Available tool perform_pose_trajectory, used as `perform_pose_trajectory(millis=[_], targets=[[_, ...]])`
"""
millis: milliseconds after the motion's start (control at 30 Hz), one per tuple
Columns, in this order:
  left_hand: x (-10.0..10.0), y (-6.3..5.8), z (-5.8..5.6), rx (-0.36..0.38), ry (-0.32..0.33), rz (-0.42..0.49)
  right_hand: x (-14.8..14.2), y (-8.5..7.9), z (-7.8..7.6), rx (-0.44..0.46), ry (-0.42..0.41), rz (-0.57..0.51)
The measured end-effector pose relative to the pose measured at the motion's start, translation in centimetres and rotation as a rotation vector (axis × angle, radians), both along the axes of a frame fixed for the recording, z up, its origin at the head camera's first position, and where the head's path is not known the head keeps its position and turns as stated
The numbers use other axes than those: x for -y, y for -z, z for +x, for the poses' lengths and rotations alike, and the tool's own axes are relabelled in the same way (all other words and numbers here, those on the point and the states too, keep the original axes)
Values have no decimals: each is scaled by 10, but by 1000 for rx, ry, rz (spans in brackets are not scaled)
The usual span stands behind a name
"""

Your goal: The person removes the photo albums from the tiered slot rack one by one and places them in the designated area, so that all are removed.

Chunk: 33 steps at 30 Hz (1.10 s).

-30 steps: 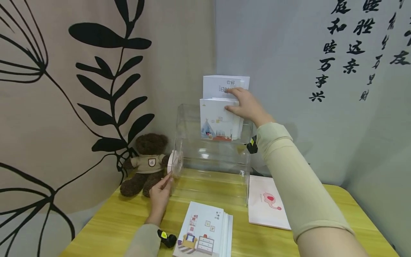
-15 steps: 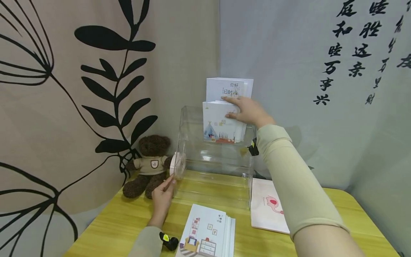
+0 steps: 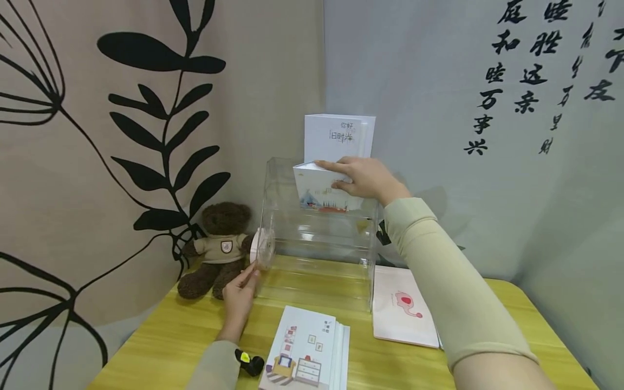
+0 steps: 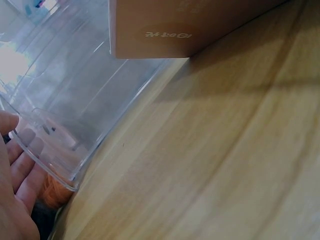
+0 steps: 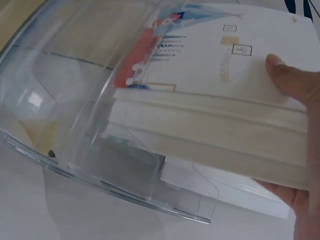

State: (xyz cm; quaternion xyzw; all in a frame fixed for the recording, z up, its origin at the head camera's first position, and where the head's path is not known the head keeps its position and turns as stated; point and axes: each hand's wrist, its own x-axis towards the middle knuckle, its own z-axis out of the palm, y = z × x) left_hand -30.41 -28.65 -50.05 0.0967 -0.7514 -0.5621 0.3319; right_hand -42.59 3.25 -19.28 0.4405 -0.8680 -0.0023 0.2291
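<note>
A clear acrylic rack (image 3: 317, 254) stands on the table. My left hand (image 3: 239, 298) pinches the edge of its left side panel; in the left wrist view the fingers (image 4: 22, 172) show through the plastic. On the upper tier my right hand (image 3: 365, 179) grips a small stack of white notebooks (image 3: 317, 189) with a tent picture on the front cover. The right thumb (image 5: 290, 80) lies on that cover and the fingers go behind the stack. Its top leans forward while its bottom edge stays at the rack. Behind it, taller white notebooks (image 3: 322, 132) stand upright.
A stack of white notebooks (image 3: 302, 346) with a furniture picture lies in front of the rack. Right of the rack lies a pale pink notebook (image 3: 404, 319) with an elephant drawing. A brown teddy bear (image 3: 221, 249) sits at the left, beside a round white object (image 3: 260, 246).
My right hand has moved from the notebooks' upper right down over the front stack's top edge. That stack has tipped forward. The left hand keeps its hold on the rack.
</note>
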Motion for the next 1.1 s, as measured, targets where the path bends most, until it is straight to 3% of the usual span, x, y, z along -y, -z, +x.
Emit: perform_pose_trajectory(millis=[367,700,1100], targets=[[1,2,3,14,9,-11,1,10,9,39,-66,-46],[4,1,0,-5,-13,-19,10,26,30,-250,-209,-99],[0,1,0,26,24,-31,-2,38,32,-334,-234,-192]])
